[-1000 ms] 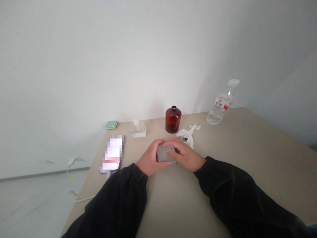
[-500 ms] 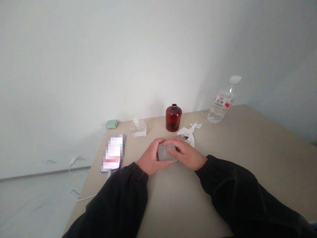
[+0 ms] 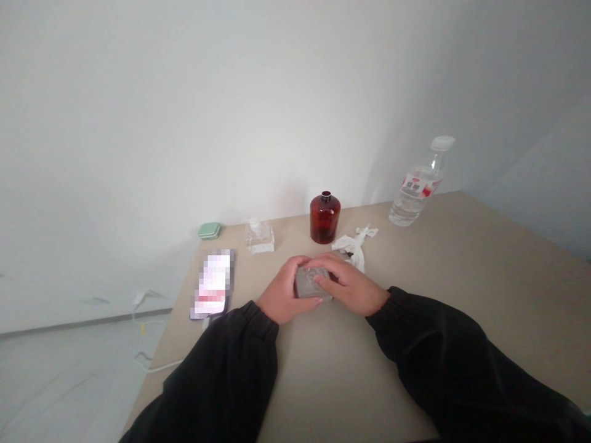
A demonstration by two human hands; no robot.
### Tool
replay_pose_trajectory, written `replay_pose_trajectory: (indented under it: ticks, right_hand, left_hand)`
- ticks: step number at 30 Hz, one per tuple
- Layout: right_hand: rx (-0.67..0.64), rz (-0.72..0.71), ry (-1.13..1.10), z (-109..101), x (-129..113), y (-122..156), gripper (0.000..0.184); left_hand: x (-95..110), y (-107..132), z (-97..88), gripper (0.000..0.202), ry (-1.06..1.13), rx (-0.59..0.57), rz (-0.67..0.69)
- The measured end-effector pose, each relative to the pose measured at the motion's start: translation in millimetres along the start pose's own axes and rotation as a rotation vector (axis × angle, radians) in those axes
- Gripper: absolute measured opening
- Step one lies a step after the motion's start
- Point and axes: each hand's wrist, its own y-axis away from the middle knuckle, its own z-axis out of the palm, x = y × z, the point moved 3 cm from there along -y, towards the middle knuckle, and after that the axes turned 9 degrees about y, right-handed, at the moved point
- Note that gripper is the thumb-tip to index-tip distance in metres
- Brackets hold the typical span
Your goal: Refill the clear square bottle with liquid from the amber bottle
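Note:
A small grey block-like object point(image 3: 307, 286) rests on the beige table point(image 3: 462, 277) between both my hands. My left hand point(image 3: 281, 294) curls round its left side, thumb along the near edge. My right hand point(image 3: 351, 286) covers its right side and top, fingers bent over it. Both arms wear black sleeves. What the grey object is cannot be made out.
Behind my hands stand a dark amber glass bottle point(image 3: 324, 217), a small clear glass bottle point(image 3: 259, 237) and a crumpled white tissue point(image 3: 353, 246). A plastic water bottle point(image 3: 419, 184) stands far right. A phone point(image 3: 213, 283) and green case point(image 3: 209, 230) lie left. A white cable point(image 3: 148, 363) hangs off the table edge.
My hands stay closed on the grey object; the view has drifted slightly, so everything sits a little higher and to the right in the picture.

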Motion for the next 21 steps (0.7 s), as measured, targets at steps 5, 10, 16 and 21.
replay_pose_trajectory:
  ticks: [5, 10, 16, 21]
  right_hand:
    - [0.000, 0.010, 0.007, 0.2, -0.2, 0.0, 0.025]
    - [0.000, 0.009, 0.011, 0.4, 1.1, 0.7, 0.026]
    - [-0.014, 0.004, 0.010, 0.6, 1.2, 0.5, 0.025]
    - [-0.020, 0.004, 0.005, 0.9, 0.6, -0.2, 0.025]
  left_hand:
    - [1.6, -0.5, 0.2, 0.068, -0.030, -0.001, 0.012]
    - [2.6, -0.8, 0.6, 0.067, -0.032, 0.006, 0.004]
    - [2.6, -0.5, 0.4, 0.068, -0.038, -0.002, 0.013]
    - [2.5, -0.4, 0.3, 0.068, -0.047, -0.004, 0.011]
